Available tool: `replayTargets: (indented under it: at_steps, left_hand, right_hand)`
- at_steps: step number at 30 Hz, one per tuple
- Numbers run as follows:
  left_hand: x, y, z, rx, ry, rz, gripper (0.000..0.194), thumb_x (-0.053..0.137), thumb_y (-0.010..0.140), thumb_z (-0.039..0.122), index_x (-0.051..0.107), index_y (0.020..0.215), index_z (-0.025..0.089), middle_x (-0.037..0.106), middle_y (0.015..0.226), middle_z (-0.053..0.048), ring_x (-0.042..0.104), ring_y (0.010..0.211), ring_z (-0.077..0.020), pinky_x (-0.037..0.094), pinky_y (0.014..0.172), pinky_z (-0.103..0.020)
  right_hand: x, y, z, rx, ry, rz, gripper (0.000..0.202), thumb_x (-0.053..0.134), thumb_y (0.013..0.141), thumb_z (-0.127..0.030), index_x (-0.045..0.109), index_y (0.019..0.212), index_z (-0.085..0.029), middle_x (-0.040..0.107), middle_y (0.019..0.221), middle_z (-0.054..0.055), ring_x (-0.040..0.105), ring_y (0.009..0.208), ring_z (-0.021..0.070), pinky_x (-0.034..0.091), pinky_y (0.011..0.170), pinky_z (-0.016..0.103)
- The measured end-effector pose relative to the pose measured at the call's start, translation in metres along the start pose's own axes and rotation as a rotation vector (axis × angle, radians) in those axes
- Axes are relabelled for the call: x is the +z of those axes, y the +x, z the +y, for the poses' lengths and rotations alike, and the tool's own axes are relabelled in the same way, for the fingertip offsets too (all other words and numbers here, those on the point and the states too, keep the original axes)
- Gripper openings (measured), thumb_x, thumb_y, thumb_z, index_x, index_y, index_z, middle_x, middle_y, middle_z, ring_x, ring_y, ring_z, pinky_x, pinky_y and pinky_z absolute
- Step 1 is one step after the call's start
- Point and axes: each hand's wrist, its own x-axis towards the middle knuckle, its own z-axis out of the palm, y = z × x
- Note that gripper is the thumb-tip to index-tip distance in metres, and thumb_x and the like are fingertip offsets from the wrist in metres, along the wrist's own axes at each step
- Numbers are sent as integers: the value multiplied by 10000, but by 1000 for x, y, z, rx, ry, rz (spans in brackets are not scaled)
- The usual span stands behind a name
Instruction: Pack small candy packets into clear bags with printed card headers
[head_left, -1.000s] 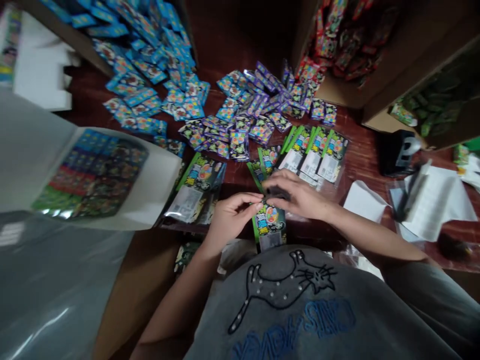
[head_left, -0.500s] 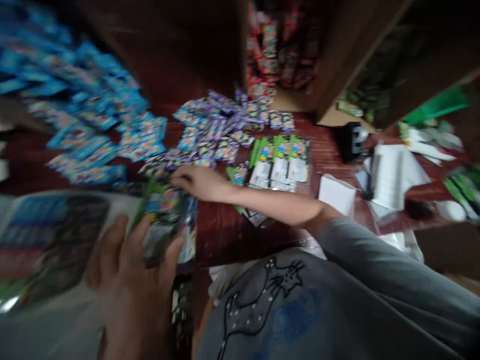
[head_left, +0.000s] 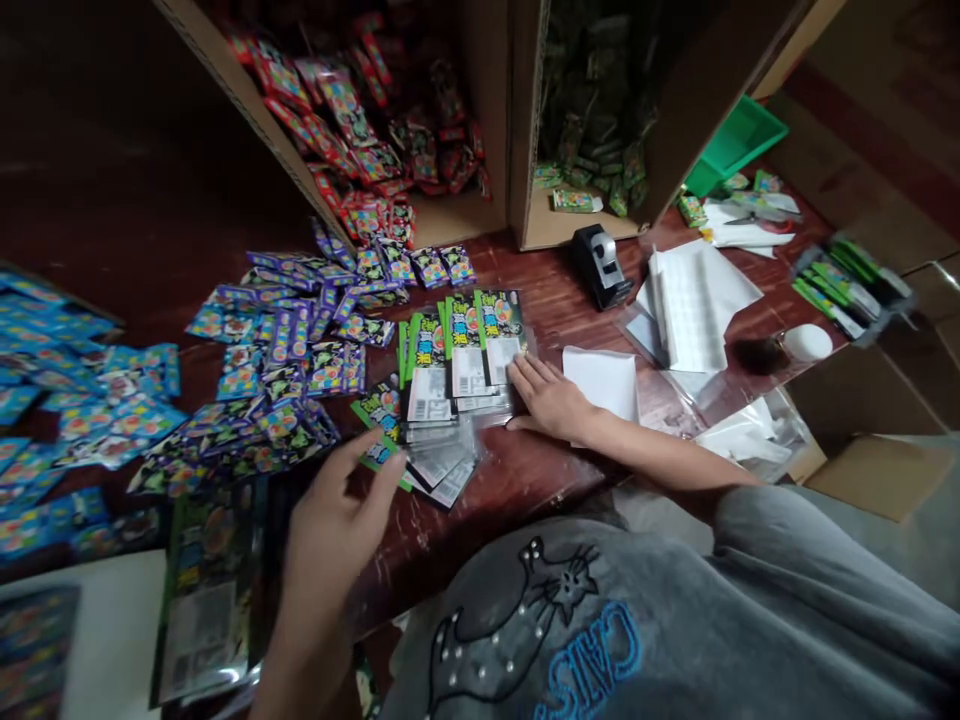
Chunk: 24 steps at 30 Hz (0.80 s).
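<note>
My right hand lies with its fingers stretched out on the right edge of a pile of green and black printed pouches. At the pile's lower left, my left hand has thumb and forefinger apart beside the corner of a tilted pouch, with nothing seen in its grasp. Another stack of dark pouches is at the lower left. Purple sachets are heaped to the left of the pile, and blue sachets lie farther left.
Cardboard boxes with red sachets and green packets stand at the back. A tape dispenser, white papers, a white-lidded jar and a green tray are to the right. The table's front edge is near my body.
The view has turned right. My right hand has left the purple sachets and now rests on the pouches. My left hand has moved from the dark pouch stack to the green pile's left side.
</note>
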Motion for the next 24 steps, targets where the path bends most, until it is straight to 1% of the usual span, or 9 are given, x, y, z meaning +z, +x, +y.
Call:
replayTargets:
  at_steps: [2, 3, 5, 7, 11, 13, 16, 20, 24]
  left_hand:
    - [36, 32, 34, -90, -375, -136, 501, 712, 935, 575, 729, 1292, 223, 767, 1359, -119, 710, 1298, -312, 521, 1184, -495]
    - [52, 47, 49, -168, -515, -186, 558, 741, 911, 580, 708, 1321, 203, 746, 1396, -140, 697, 1325, -313, 535, 1168, -484]
    - [76, 72, 70, -334, -679, -199, 656, 815, 847, 571, 666, 1353, 181, 700, 1455, -173, 682, 1347, -321, 566, 1121, -472]
    - [88, 89, 80, -428, -762, -196, 744, 887, 772, 568, 647, 1359, 180, 702, 1434, -173, 693, 1320, -315, 581, 1085, -454]
    - [86, 93, 78, -401, -850, -311, 816, 973, 594, 610, 719, 1215, 145, 791, 1197, -137, 754, 1078, -306, 616, 952, -436]
    - [80, 84, 73, -321, -743, -278, 720, 950, 614, 603, 751, 1129, 142, 807, 1131, -118, 748, 1027, -298, 602, 937, -421]
    - [73, 63, 68, -134, -487, -278, 464, 807, 795, 557, 766, 1045, 169, 816, 1056, -82, 738, 1007, -279, 568, 957, -392]
    - [66, 33, 64, 16, -323, -367, 344, 641, 917, 492, 750, 989, 174, 798, 941, -58, 717, 876, -247, 555, 863, -362]
    - [59, 11, 54, -35, -348, -396, 343, 615, 942, 476, 750, 996, 166, 785, 915, -55, 699, 842, -234, 550, 830, -360]
  right_hand:
    - [10, -18, 6, -76, 12, 64, 502, 678, 1065, -304, 645, 1484, -30, 592, 1580, 271, 587, 1502, 371, 527, 1239, 506]
    - [12, -25, 4, -108, 20, 92, 383, 603, 1090, -210, 691, 1427, -53, 653, 1527, 239, 647, 1446, 330, 571, 1198, 458]
    - [11, -38, -3, -137, 35, 129, 338, 516, 1103, -117, 724, 1366, -77, 724, 1449, 199, 719, 1357, 271, 619, 1136, 395]
    - [3, -49, -9, -188, 74, 197, 331, 474, 1126, -124, 730, 1332, -84, 754, 1405, 184, 741, 1318, 227, 630, 1116, 352]
    - [-16, -58, -15, -563, 248, 363, 289, 497, 1143, -178, 708, 1330, -117, 766, 1393, 135, 712, 1356, 190, 615, 1146, 335]
    - [-26, -49, -16, -649, 328, 369, 343, 570, 1138, -347, 673, 1374, -120, 722, 1463, 146, 691, 1383, 218, 617, 1151, 373]
    - [-42, -22, -16, -477, 396, 414, 604, 580, 1100, -552, 578, 1489, -89, 602, 1575, 221, 584, 1491, 283, 553, 1224, 470]
    - [-60, 7, -19, -322, 416, 363, 377, 569, 1127, -348, 627, 1427, -127, 702, 1339, 176, 663, 1287, 281, 584, 1111, 468]
    - [-79, 17, -24, -353, 517, 125, 209, 734, 1043, -360, 717, 1103, -161, 741, 1011, 76, 702, 934, 212, 562, 845, 331]
